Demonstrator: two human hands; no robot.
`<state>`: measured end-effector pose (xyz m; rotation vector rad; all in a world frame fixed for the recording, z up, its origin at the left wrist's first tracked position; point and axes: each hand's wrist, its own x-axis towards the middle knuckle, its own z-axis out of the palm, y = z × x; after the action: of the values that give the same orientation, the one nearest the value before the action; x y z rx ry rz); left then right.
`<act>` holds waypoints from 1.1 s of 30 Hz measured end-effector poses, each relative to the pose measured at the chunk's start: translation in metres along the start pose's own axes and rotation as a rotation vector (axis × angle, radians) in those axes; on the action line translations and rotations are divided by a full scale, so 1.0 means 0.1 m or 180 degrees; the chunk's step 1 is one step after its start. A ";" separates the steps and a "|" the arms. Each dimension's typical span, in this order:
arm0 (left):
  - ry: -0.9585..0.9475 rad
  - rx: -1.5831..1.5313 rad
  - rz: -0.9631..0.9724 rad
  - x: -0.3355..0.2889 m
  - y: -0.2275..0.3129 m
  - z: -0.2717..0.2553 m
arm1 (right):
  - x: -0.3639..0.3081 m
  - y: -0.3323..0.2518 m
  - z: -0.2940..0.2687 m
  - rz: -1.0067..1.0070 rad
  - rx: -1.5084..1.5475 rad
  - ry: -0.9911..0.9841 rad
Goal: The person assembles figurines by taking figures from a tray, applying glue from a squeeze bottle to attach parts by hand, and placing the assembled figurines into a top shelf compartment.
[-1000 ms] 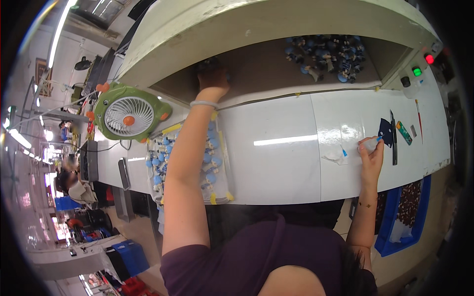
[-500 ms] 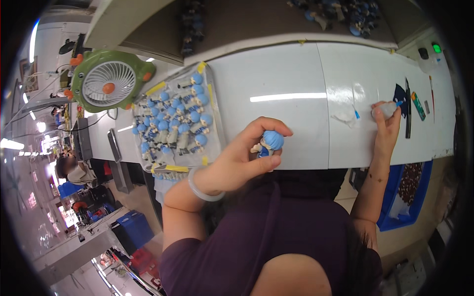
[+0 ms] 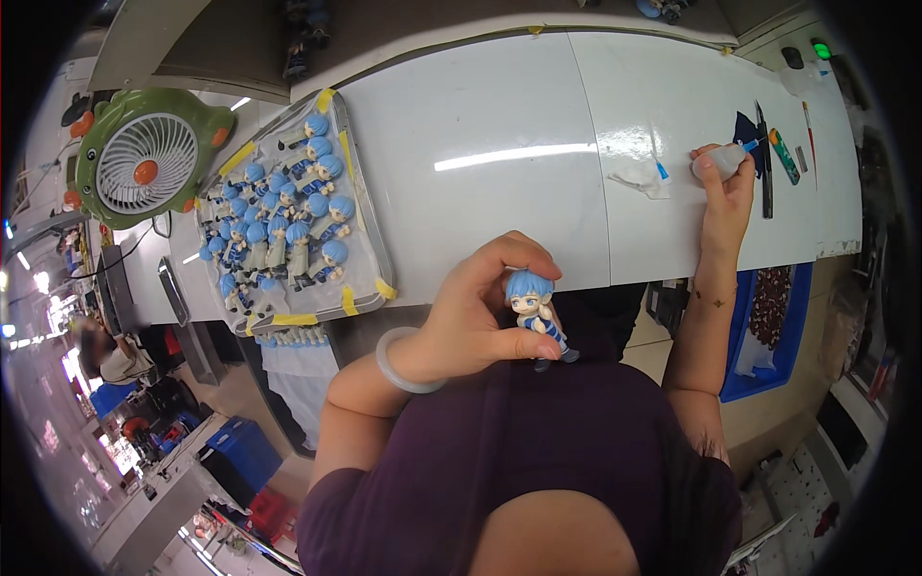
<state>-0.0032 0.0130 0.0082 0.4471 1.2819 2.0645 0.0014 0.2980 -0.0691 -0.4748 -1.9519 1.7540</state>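
Observation:
My left hand (image 3: 471,312), with a pale bangle at the wrist, grips a small blue-haired figurine (image 3: 529,293) between thumb and fingers, just off the table's front edge. The figurine's face and blue-and-white clothes are visible, its dark feet below my thumb. Over at the right, my right hand (image 3: 727,192) is closed around a translucent squeeze bottle (image 3: 716,163) with a thin blue tip. That tip points toward a dark blue cloth piece (image 3: 747,132). Beside the bottle lies a crumpled white tissue (image 3: 636,177) with a blue nozzle (image 3: 662,171) on it.
At the left, a lined tray (image 3: 372,230) with yellow tape holds several similar figurines (image 3: 279,221). A green animal-shaped fan (image 3: 146,173) stands behind it. Right of the bottle lie a green cutter (image 3: 785,156) and a brush (image 3: 810,130). A blue bin (image 3: 789,348) is below the table.
The figurine has come nearer to my body and turned, so its face and feet now show. My right hand still holds the bottle. The whole view has shifted.

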 end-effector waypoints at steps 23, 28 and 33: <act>-0.0577 0.0907 0.0905 -0.06 -0.03 -0.08 | -0.01 0.00 0.02 -0.0103 -0.0184 0.0021; -0.0649 0.0690 0.0827 -0.05 -0.05 -0.03 | 0.00 0.02 0.01 -0.0124 -0.0171 0.0041; -0.0804 -0.0898 -0.0536 -0.09 0.05 -0.05 | -0.05 -0.10 0.02 -0.0371 -0.0272 0.0209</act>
<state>-0.0015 0.0019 0.0104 0.4383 0.8368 1.9375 0.0052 0.2927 -0.0600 -0.4331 -1.9734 1.5693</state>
